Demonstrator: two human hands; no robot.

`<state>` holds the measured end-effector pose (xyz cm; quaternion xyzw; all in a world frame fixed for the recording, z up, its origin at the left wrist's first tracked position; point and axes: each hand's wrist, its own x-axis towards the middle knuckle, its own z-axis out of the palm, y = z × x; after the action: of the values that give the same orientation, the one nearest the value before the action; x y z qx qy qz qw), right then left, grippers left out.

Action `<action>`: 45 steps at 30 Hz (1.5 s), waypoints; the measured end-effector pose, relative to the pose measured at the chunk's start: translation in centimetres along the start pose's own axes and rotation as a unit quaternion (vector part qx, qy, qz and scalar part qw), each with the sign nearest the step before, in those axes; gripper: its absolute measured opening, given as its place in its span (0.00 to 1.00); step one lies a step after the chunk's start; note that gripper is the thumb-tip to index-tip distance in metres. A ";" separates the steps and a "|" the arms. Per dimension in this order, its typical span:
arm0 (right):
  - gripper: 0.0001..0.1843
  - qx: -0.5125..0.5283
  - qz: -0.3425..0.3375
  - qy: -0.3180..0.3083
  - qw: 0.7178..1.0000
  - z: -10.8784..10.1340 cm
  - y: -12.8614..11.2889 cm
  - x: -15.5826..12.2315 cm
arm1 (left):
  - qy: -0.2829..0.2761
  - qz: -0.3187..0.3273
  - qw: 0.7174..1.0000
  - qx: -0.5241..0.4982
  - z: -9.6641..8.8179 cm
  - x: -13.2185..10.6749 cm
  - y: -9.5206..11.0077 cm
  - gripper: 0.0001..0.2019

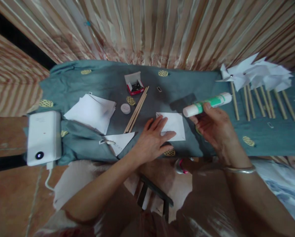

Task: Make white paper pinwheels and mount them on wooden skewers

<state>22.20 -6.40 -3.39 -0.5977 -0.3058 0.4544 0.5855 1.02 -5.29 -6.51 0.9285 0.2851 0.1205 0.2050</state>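
A white square of paper point(177, 126) lies flat on the cloth in front of me. My left hand point(153, 136) rests on its left side, palm down, fingers apart. My right hand point(213, 123) grips a glue stick point(209, 103) with a white and green body, tilted and raised to the right of the paper. Its white end points left, toward the sheet. A round white cap point(125, 108) sits further left on the cloth. Nearest my left wrist is a folded paper triangle point(121, 142) with a small pale item on it.
A stack of white paper point(93, 112) and a white power bank point(43, 138) with a cable lie left. Several wooden sticks point(137, 110) lie beside a red box point(135, 86) of small dark pieces. Finished paper pinwheels point(258, 74) on sticks lie right. A striped curtain point(147, 33) hangs behind.
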 end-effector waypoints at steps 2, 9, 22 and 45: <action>0.09 0.033 0.011 0.006 0.999 -0.1 -0.2 0.5 | 0.011 0.010 1.000 -0.001 -0.3 -0.1 0.1 0.23; 0.16 0.037 -0.016 -0.056 0.998 -0.1 -0.2 1.4 | 0.200 -0.022 0.979 0.012 -3.6 -0.9 -3.3 0.17; 0.15 0.160 0.073 -0.072 0.982 2.2 -0.1 0.8 | 0.232 -0.269 0.934 -0.040 -6.6 -1.3 -8.0 0.13; 0.14 0.183 0.125 -0.085 0.971 4.9 1.2 0.0 | 0.238 -0.265 0.750 -0.558 -3.8 -0.5 -3.1 0.18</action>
<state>17.57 -4.51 -4.11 -0.4727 -0.1889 0.6216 0.5953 -2.21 -2.09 -4.56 0.4774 0.4414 0.4163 0.6356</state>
